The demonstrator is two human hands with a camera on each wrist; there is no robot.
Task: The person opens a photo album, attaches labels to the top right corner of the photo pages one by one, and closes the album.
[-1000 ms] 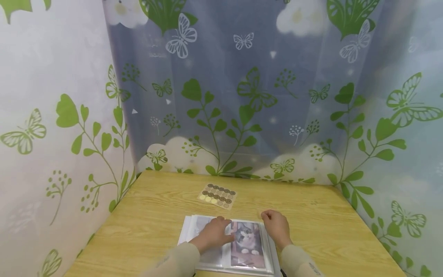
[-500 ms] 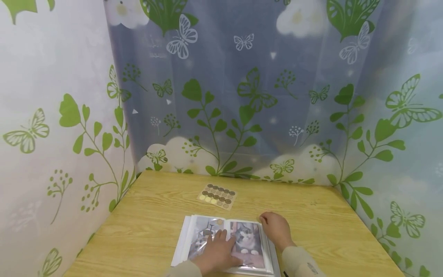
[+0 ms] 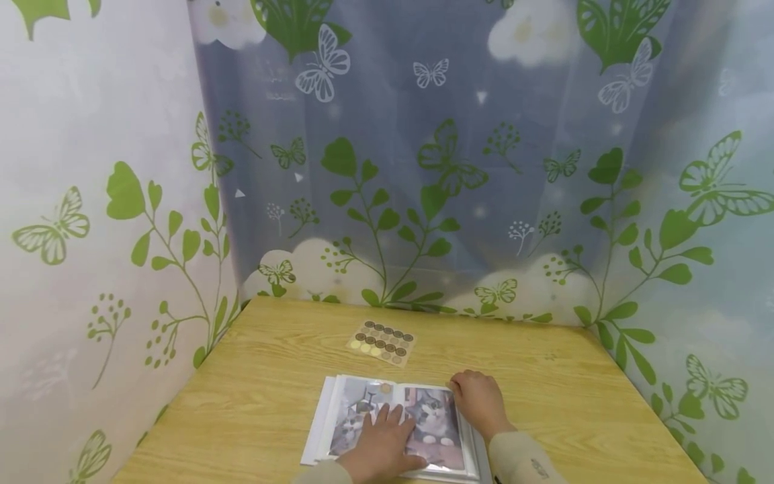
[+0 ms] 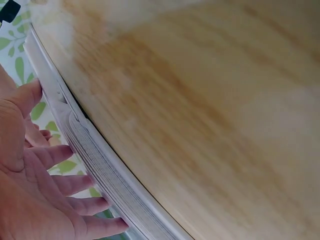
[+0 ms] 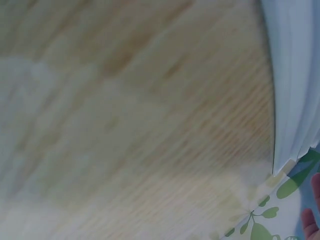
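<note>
An open photo album [image 3: 319, 430] with white pages lies on the table. Its left page carries a picture with a small round tan sticker [image 3: 385, 388] near the top; its right page carries a cat photo [image 3: 447, 454]. My left hand [image 3: 383, 447] rests across the middle of the album with fingers spread and straight; the left wrist view has this hand [image 4: 45, 195] beside the page edges. My right hand [image 3: 480, 402] is at the album's top right corner, fingers curled, pinching what looks like a small round sticker, mostly hidden by the fingertips.
Beyond the album lies a sheet of round stickers [image 3: 382, 343], with dark brown rings and a few yellow ones. The wood-grain table [image 3: 272, 356] meets a printed curtain [image 3: 387, 202] at the back and both sides.
My left hand has slid down toward the near edge of the album and spread flat, uncovering the left picture and its sticker. My right hand has moved slightly left, closer to the page corner.
</note>
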